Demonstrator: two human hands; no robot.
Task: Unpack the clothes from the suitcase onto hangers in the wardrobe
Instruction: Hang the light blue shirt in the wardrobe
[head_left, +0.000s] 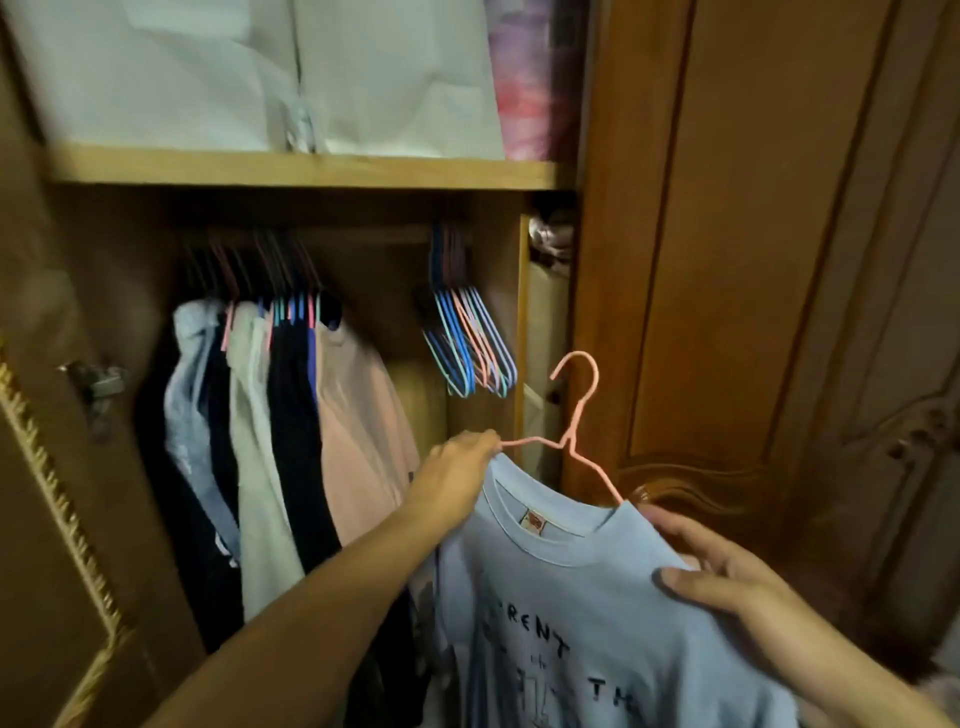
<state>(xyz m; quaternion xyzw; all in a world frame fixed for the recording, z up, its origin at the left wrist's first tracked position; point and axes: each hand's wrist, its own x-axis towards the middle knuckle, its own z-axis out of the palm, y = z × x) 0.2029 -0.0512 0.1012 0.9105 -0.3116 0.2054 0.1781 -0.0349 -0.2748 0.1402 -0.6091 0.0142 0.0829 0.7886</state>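
Left hand (457, 478) pinches one arm of the pink hanger (574, 431) w/ the blue T-shirt's (587, 613) collar edge, prob. to feed that arm in. Right hand (727, 577) grips the shirt's other shoulder, hanger arm already inside. Shirt is in front of the wardrobe, not yet on the rail; hung clothes (291, 431) left, spare hangers (470, 343) right.

A light blue T-shirt (597, 613) with dark letters hangs half on a pink hanger (571, 441) – hook up, tilted – in front of the open wardrobe (311, 171).
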